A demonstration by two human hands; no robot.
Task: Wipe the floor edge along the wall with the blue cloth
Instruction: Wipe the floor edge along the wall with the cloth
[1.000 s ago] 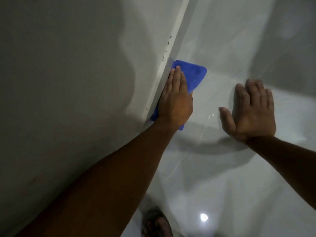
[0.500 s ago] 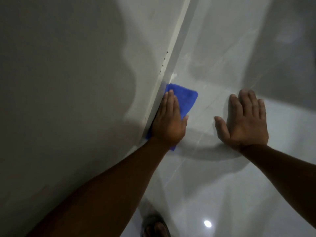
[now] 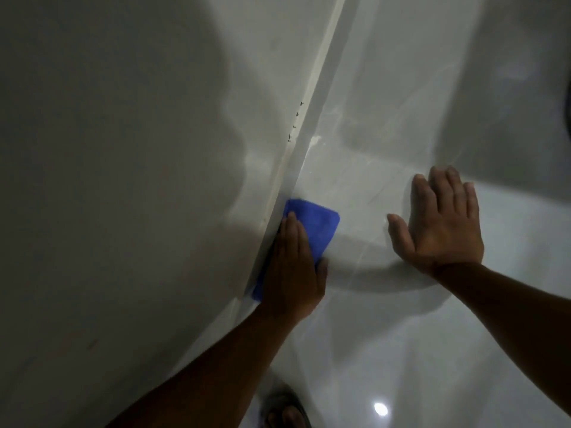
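A folded blue cloth (image 3: 318,223) lies flat on the glossy white floor, its left side against the floor edge (image 3: 296,162) where the grey wall meets the tiles. My left hand (image 3: 293,267) presses flat on the cloth's near half, fingers together and pointing along the wall. The hand hides most of the cloth; a blue corner shows by my wrist. My right hand (image 3: 441,223) rests flat on the bare floor to the right, fingers spread, holding nothing.
The grey wall (image 3: 123,180) fills the left half of the view. A few dark specks (image 3: 295,122) sit on the skirting farther along. My foot in a sandal (image 3: 287,412) shows at the bottom. The tiled floor (image 3: 432,335) stretches right with a light reflection.
My left hand has dragged the cloth back toward me along the wall edge. The specks that were beside the cloth now lie well beyond it. My right hand stays planted.
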